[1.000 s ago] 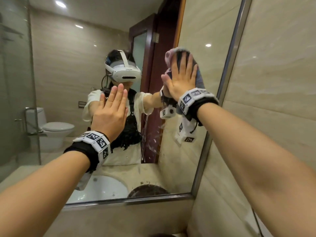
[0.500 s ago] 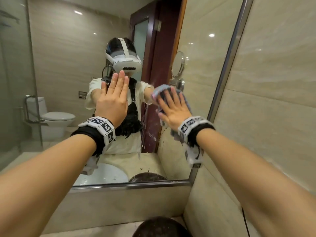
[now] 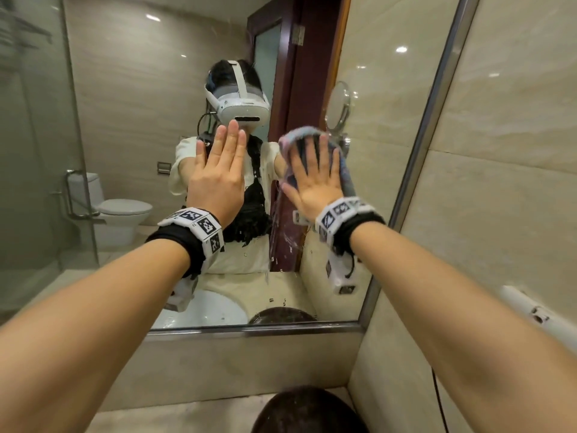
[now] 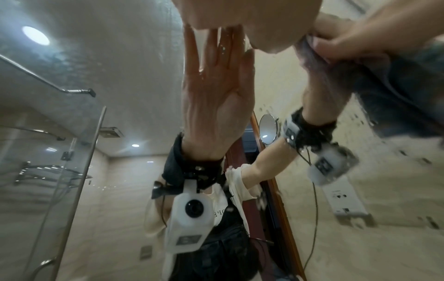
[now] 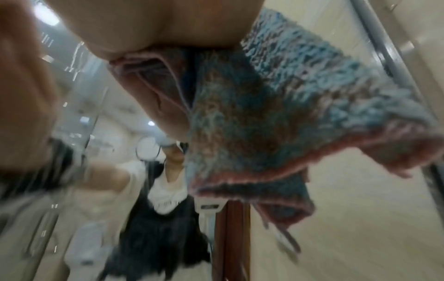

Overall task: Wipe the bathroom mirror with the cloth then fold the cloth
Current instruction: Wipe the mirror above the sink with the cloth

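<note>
My right hand (image 3: 313, 179) lies flat with spread fingers on a blue-grey cloth with a pink edge (image 3: 346, 178) and presses it against the mirror (image 3: 125, 104), right of its middle. The left hand (image 3: 218, 170) rests flat on the glass beside it, fingers straight and together, holding nothing. In the right wrist view the bunched cloth (image 5: 276, 104) hangs out from under my palm (image 5: 156, 24), blurred. The left wrist view shows my left palm (image 4: 252, 19) against the glass and the cloth (image 4: 396, 85) at the right. Water drops and streaks (image 3: 281, 242) sit below my right hand.
The mirror's steel frame (image 3: 421, 151) runs close to the right of the cloth, with a tiled wall (image 3: 499, 182) beyond and a wall socket (image 3: 527, 310) lower down. A stone ledge (image 3: 218, 364) lies under the mirror. A dark round thing (image 3: 309, 410) sits at the bottom.
My right hand has carried the cloth down the glass from near the frame's upper part to the height of my left hand. The left hand stays flat on the mirror.
</note>
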Demonstrator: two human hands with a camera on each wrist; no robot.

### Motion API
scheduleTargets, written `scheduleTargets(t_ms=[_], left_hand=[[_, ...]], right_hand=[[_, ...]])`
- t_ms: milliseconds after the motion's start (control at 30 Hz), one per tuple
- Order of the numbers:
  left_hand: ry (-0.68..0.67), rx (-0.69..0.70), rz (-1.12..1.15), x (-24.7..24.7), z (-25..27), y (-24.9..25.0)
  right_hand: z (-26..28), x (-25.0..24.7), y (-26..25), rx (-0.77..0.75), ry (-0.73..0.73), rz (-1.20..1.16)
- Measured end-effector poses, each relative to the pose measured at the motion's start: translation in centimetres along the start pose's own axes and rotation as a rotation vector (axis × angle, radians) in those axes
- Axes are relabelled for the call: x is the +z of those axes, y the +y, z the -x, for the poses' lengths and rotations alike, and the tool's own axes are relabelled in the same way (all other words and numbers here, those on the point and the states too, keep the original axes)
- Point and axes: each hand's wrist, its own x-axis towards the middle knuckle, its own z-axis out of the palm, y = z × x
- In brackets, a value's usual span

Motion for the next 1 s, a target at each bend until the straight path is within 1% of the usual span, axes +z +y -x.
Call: scheduleTargets(t_ms=[100, 167, 267, 333, 400, 500, 567, 633, 700, 800, 867, 933, 1000], left_hand=[[-0.018, 0.011, 0.001, -0.3, 0.0, -0.1], [-0.052, 0.026, 0.002, -0.7, 0.1, -0.1], [-0.09, 0.069, -0.016, -1.3, 0.1, -0.6], [-0.104, 0.111, -0.042, -1.5, 0.0, -1.0], [-0.113, 0.141, -0.094, -1.4, 0.0, -1.3], [-0.123, 0.146, -0.162, -1.0, 0.0, -1.3], [-0.122, 0.144, -0.17, -0.9, 0.2, -1.2], [-0.127, 0.148, -0.161, -0.9, 0.2, -1.2], [-0.138, 0.146, -0.141, -0.8, 0.2, -1.3], [-0.152, 0.139, -0.141, -0.7, 0.2, -1.3], [-0.165, 0.133, -0.131, -0.7, 0.1, -1.2], [-0.184, 0.124, -0.121, -0.8, 0.1, -1.2], [-0.194, 0.12, -0.117, -0.9, 0.2, -1.2]], right_hand=[[3.2, 3.7, -0.6, -0.101, -0.104, 0.04], [4.6, 4.9, -0.9, -0.117, -0.156, 0.069], [4.5, 4.7, -0.4, -0.149, -0.161, 0.119], [3.9, 3.8, 0.7, -0.175, -0.111, 0.168], [2.6, 1.8, 1.6, -0.111, -0.046, 0.187], [-0.4, -1.5, 1.9, 0.045, 0.055, 0.09], [-1.9, -2.4, 1.1, 0.118, 0.127, 0.048], [-1.8, -2.2, -0.1, 0.157, 0.168, 0.018], [-0.9, -0.8, -1.3, 0.089, 0.17, 0.029], [1.4, 3.2, -2.2, -0.058, 0.121, 0.094], [3.7, 6.5, -2.6, -0.101, 0.074, 0.13], [6.0, 9.3, -3.0, -0.138, -0.013, 0.158], [7.0, 10.5, -2.7, -0.159, -0.039, 0.164]])
